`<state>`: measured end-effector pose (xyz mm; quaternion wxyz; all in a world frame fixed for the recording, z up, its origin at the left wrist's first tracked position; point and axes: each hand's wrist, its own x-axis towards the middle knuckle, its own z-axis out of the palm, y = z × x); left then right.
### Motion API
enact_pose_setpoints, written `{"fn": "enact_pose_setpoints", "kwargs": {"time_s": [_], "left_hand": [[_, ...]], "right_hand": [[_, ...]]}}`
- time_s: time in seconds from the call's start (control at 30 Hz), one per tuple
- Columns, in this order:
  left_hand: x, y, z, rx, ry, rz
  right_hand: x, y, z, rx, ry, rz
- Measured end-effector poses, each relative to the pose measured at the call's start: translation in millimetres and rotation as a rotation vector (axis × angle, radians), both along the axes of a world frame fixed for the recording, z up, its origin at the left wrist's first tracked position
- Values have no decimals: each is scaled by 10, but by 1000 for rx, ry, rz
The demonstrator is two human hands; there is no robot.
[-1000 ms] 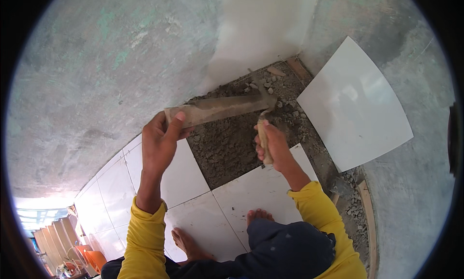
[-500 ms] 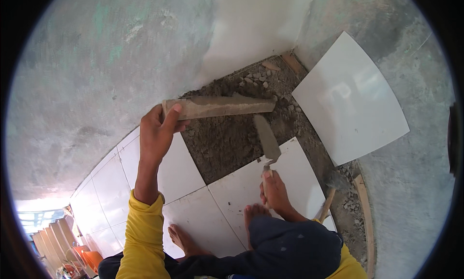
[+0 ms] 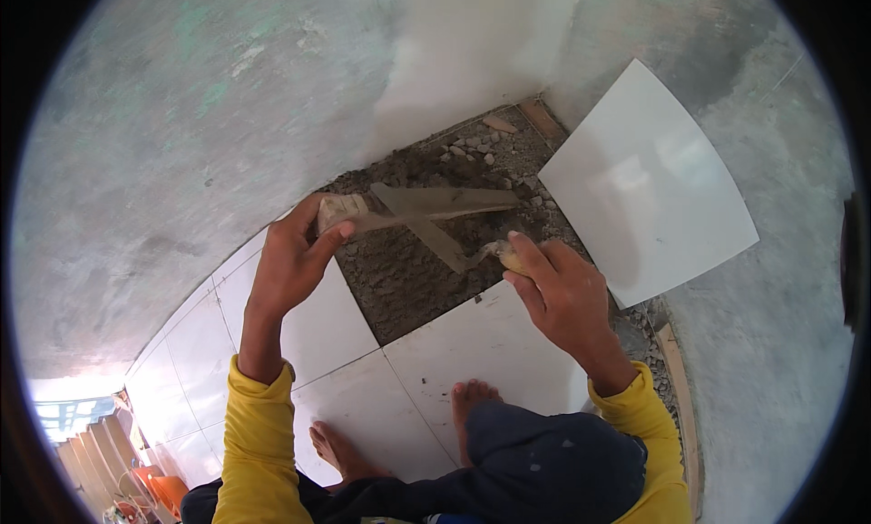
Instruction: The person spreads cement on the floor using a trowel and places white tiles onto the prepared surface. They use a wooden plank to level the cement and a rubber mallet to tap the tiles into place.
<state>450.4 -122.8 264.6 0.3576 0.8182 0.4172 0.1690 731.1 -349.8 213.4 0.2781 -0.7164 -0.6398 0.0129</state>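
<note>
My left hand [image 3: 304, 247] is closed round the left end of a long, mortar-smeared straight board [image 3: 463, 200], held over a patch of dark wet mortar [image 3: 399, 293]. In my right hand [image 3: 562, 293] is the wooden handle of a trowel [image 3: 422, 229], gripped between thumb and fingers. The trowel's grey blade slants up and left across the board, its tip near my left hand's end. Whether the blade presses on the board or only passes in front of it, I cannot tell.
White floor tiles [image 3: 358, 415] lie under my bare feet. A loose white tile [image 3: 649, 193] leans against the right wall. Rubble [image 3: 472, 150] lies in the far corner, and a wooden strip [image 3: 679, 397] runs along the right wall. Orange objects [image 3: 163, 488] stand at the lower left.
My right hand has moved up and right, swinging the trowel from below the board to across it. The board's left end has turned in my left hand and looks scraped cleaner.
</note>
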Motion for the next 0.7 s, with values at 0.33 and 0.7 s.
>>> {"fn": "enact_pose_setpoints", "kwargs": {"time_s": [0.33,0.7], "left_hand": [[-125,0,-255,-110,-148,63],[-186,-25,-326,-168,-78,46]], "right_hand": [[678,-125,-1192,-373,534,-472],[-153,339,-1280,-472,1115,-272]]}}
